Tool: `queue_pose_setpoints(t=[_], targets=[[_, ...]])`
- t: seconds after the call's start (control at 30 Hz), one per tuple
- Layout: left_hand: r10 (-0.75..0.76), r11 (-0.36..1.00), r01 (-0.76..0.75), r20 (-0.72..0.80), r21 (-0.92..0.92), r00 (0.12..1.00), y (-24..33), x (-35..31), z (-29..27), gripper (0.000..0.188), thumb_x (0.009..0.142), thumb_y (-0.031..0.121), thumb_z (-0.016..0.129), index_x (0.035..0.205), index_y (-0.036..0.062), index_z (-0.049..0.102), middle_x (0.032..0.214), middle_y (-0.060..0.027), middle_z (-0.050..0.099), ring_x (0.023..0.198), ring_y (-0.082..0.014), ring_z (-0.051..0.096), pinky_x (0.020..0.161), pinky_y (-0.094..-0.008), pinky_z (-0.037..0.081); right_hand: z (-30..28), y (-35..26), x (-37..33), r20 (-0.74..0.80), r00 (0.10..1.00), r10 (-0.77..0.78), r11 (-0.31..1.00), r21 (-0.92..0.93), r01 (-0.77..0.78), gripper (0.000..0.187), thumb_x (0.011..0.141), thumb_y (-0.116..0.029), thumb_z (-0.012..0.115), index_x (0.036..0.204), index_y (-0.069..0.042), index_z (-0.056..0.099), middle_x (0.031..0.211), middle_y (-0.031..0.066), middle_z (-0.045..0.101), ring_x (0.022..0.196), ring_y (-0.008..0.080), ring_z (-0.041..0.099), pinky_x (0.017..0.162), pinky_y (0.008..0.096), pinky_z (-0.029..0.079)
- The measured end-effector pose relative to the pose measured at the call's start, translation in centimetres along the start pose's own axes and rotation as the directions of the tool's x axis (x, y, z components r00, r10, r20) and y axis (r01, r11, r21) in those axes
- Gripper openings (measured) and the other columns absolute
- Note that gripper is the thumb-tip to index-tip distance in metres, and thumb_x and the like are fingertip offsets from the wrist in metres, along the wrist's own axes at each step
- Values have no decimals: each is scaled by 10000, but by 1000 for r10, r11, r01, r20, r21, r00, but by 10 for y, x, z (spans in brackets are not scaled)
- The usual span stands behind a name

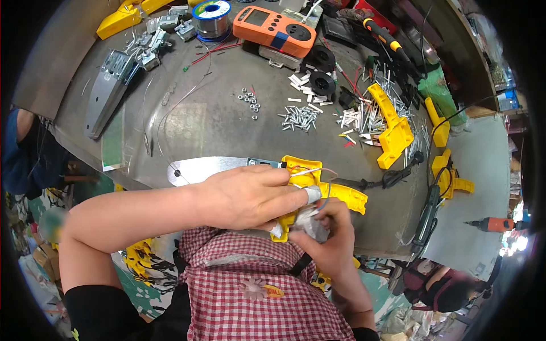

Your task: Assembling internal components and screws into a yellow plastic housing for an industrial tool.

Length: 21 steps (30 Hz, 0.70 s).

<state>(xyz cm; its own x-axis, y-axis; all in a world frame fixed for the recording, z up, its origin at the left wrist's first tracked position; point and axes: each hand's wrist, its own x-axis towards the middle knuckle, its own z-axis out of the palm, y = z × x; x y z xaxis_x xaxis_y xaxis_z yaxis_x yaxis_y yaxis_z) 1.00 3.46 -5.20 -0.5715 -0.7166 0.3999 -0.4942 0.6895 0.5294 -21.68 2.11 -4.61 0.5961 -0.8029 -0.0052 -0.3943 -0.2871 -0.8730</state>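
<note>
A yellow plastic housing (351,197) with a curved handle lies at the table's near edge, joined to a long flat metal blade (213,166) that points left. My left hand (250,196) rests across it, fingers bent and pressing on the housing. White tape or a finger cover wraps some fingertips. Beside it, my right hand (334,236) pinches a small grey-white block (311,225) at the housing's near side; its exact kind is unclear. Thin wires (325,177) loop from the housing toward my right fingers. A black cord (364,183) runs out to the right.
Nuts (250,104) and a heap of screws (298,118) lie beyond my hands. Further back stand a solder spool (211,21) and an orange meter (274,31). Yellow housing halves (395,133) and a soldering iron (425,227) are at right. Another metal blade unit (108,91) lies at left.
</note>
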Motion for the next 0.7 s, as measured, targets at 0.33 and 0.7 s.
queue_pose_setpoints(t=[0.33,0.7], targets=[[20,999,-21,-42,-31,999,-4,0,4,684,612,227,766,1191,3,478,990,-98,580,802,-248,549,696,-351,496,11,-12,5,-136,988,-74,973,-226,42,485,667,-92,780,1057,-66,493,1132,139,524,911,288,565,726,337,471],[-8,998,5,-62,-57,998,-4,-1,9,679,597,218,775,1168,-1,481,918,-91,561,782,-252,537,722,-349,483,-3,-7,17,-71,991,-118,957,-273,94,386,670,11,736,1006,-64,560,1123,136,546,947,271,595,756,328,493]])
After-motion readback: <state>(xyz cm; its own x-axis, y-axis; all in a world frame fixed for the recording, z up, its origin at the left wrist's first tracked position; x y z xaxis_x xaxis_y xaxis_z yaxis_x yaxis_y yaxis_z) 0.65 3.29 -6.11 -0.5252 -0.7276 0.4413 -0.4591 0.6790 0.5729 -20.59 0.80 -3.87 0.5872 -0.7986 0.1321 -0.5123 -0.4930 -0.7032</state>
